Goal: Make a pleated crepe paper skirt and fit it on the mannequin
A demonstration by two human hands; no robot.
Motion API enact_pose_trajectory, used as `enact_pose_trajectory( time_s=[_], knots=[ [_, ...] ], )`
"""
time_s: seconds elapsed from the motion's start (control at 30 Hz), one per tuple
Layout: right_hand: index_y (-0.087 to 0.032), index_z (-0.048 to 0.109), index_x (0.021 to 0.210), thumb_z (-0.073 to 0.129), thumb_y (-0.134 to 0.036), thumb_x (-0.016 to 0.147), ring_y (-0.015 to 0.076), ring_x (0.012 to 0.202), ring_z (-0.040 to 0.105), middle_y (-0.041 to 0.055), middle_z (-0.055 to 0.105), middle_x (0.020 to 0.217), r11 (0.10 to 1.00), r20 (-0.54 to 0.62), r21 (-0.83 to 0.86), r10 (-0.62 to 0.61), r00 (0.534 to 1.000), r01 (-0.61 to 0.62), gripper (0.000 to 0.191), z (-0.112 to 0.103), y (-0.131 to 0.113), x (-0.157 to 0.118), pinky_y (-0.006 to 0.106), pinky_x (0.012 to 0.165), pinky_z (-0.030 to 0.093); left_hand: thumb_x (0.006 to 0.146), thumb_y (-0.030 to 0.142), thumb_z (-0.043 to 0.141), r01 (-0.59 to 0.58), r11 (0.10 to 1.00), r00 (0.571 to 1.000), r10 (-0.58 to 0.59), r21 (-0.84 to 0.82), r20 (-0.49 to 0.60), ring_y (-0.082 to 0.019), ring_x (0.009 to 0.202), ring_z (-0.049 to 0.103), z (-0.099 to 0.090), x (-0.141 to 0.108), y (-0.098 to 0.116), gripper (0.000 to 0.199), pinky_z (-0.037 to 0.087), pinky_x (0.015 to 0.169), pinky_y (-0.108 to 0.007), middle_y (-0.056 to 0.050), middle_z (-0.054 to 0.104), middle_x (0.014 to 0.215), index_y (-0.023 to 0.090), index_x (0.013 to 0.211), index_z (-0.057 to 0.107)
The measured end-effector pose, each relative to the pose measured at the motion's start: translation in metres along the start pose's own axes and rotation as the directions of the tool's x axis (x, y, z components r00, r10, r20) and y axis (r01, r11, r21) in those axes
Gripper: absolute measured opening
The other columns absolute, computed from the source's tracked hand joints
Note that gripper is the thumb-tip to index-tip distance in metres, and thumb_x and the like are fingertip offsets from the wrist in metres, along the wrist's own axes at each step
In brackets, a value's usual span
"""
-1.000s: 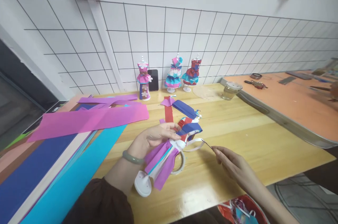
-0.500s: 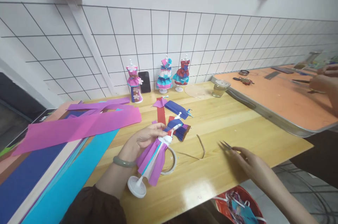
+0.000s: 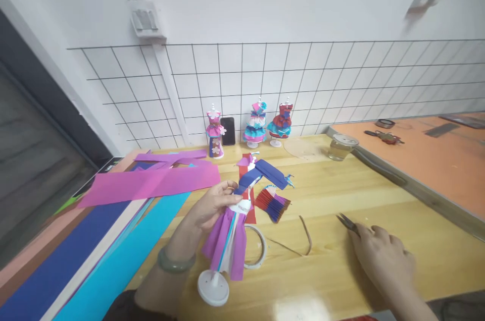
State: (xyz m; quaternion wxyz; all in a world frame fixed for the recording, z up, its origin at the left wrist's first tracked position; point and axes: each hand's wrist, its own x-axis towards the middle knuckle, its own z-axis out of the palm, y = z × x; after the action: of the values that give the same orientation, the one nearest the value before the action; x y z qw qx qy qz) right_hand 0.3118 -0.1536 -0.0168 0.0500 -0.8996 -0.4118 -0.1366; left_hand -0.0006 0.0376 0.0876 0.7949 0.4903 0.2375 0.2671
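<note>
My left hand [image 3: 217,205] is closed around a small dress-form mannequin [image 3: 242,206], tilted, with its round white base [image 3: 213,288] toward me. It wears a purple and white paper skirt [image 3: 237,245] with a light blue strip, and a dark blue band at the top. My right hand [image 3: 382,255] rests palm down at the table's right, closed over a pair of scissors [image 3: 347,223]; only the slightly parted dark blades show. A pleated multicoloured paper piece [image 3: 273,204] and a folded dark blue strip [image 3: 272,172] lie just beyond the mannequin.
A tape roll [image 3: 261,260] and a thin brown cord [image 3: 308,235] lie between my hands. Coloured paper strips [image 3: 151,187] cover the left side. Three dressed mannequins [image 3: 255,126] and a phone [image 3: 228,130] stand by the wall. A lidded glass jar [image 3: 341,148] is near an orange-topped table [image 3: 435,169].
My view has swung left and up. The mannequin is tilted closer to upright in my left hand. My right hand has turned palm down over the scissors. The other person's hands have left the view.
</note>
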Motion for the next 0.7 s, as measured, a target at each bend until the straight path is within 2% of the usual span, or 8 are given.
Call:
enact_pose_trajectory(
  time_s=[0.07, 0.13, 0.17, 0.23, 0.3, 0.37, 0.43, 0.7],
  knots=[
    [-0.017, 0.059, 0.099, 0.042, -0.038, 0.076, 0.0396, 0.098, 0.050, 0.0193, 0.056, 0.104, 0.992, -0.030, 0.122, -0.024, 0.999, 0.028, 0.035, -0.012, -0.019, 0.003, 0.054, 0.078, 0.039, 0.061, 0.016, 0.068, -0.057, 0.996, 0.994, 0.063, 0.062, -0.094, -0.010, 0.068, 0.055, 0.007, -0.009, 0.002, 0.028, 0.041, 0.065, -0.023, 0.000, 0.058, 0.080, 0.017, 0.085, 0.053],
    [-0.015, 0.053, 0.110, 0.042, -0.041, 0.077, 0.0335, 0.106, 0.048, 0.0175, 0.054, 0.111, 0.873, -0.061, 0.477, -0.087, 0.994, 0.106, 0.043, -0.033, -0.051, 0.003, 0.048, 0.087, 0.037, 0.063, 0.017, 0.067, -0.140, 0.977, 0.970, 0.168, 0.161, -0.174, -0.010, 0.073, 0.055, 0.015, -0.017, 0.001, 0.025, 0.041, 0.067, -0.022, 0.001, 0.058, 0.083, 0.018, 0.082, 0.051],
    [-0.016, 0.047, 0.116, 0.045, -0.042, 0.077, 0.0299, 0.107, 0.047, 0.0151, 0.054, 0.113, 0.739, -0.047, 0.662, -0.128, 0.991, 0.126, 0.047, -0.046, -0.069, 0.002, 0.045, 0.090, 0.037, 0.064, 0.019, 0.066, -0.171, 0.962, 0.957, 0.214, 0.213, -0.197, -0.011, 0.072, 0.054, 0.020, -0.021, 0.001, 0.024, 0.041, 0.065, -0.021, 0.001, 0.057, 0.081, 0.018, 0.082, 0.050],
    [-0.023, 0.033, 0.126, 0.049, -0.042, 0.077, 0.0251, 0.105, 0.051, 0.0106, 0.055, 0.112, 0.369, 0.045, 0.928, -0.238, 0.970, 0.048, 0.055, -0.074, -0.108, -0.003, 0.044, 0.089, 0.039, 0.066, 0.020, 0.064, -0.208, 0.923, 0.933, 0.287, 0.323, -0.217, -0.012, 0.076, 0.054, 0.029, -0.028, -0.002, 0.023, 0.041, 0.066, -0.022, 0.000, 0.057, 0.085, 0.019, 0.083, 0.048],
    [-0.026, 0.025, 0.130, 0.054, -0.041, 0.076, 0.0233, 0.105, 0.051, 0.0093, 0.055, 0.111, 0.045, 0.079, 0.997, -0.369, 0.926, -0.068, 0.063, -0.098, -0.143, -0.010, 0.043, 0.088, 0.040, 0.068, 0.022, 0.062, -0.224, 0.893, 0.913, 0.332, 0.390, -0.237, -0.012, 0.074, 0.053, 0.038, -0.035, -0.005, 0.023, 0.042, 0.065, -0.022, 0.000, 0.057, 0.087, 0.020, 0.085, 0.047],
    [-0.029, 0.022, 0.130, 0.059, -0.038, 0.073, 0.0225, 0.107, 0.049, 0.0080, 0.054, 0.111, -0.127, 0.050, 0.985, -0.422, 0.905, -0.114, 0.069, -0.116, -0.169, -0.015, 0.043, 0.090, 0.039, 0.070, 0.023, 0.060, -0.220, 0.871, 0.901, 0.354, 0.439, -0.252, -0.012, 0.071, 0.054, 0.045, -0.041, -0.008, 0.022, 0.042, 0.063, -0.022, 0.000, 0.057, 0.087, 0.020, 0.086, 0.046],
    [-0.029, 0.019, 0.131, 0.061, -0.036, 0.072, 0.0223, 0.105, 0.049, 0.0075, 0.054, 0.109, -0.215, 0.033, 0.965, -0.475, 0.880, -0.152, 0.073, -0.127, -0.187, -0.019, 0.043, 0.091, 0.038, 0.071, 0.023, 0.058, -0.212, 0.852, 0.891, 0.370, 0.478, -0.264, -0.012, 0.072, 0.054, 0.049, -0.047, -0.009, 0.020, 0.043, 0.062, -0.022, 0.000, 0.056, 0.084, 0.021, 0.086, 0.045],
    [-0.028, 0.019, 0.133, 0.064, -0.027, 0.071, 0.0188, 0.093, 0.053, 0.0060, 0.052, 0.110, -0.339, 0.109, 0.878, -0.544, 0.832, -0.337, 0.076, -0.143, -0.213, -0.028, 0.037, 0.082, 0.042, 0.073, 0.022, 0.056, -0.202, 0.816, 0.842, 0.427, 0.541, -0.330, -0.014, 0.076, 0.055, 0.045, -0.065, -0.009, 0.015, 0.042, 0.063, -0.022, -0.001, 0.056, 0.082, 0.019, 0.083, 0.046]
  ],
)
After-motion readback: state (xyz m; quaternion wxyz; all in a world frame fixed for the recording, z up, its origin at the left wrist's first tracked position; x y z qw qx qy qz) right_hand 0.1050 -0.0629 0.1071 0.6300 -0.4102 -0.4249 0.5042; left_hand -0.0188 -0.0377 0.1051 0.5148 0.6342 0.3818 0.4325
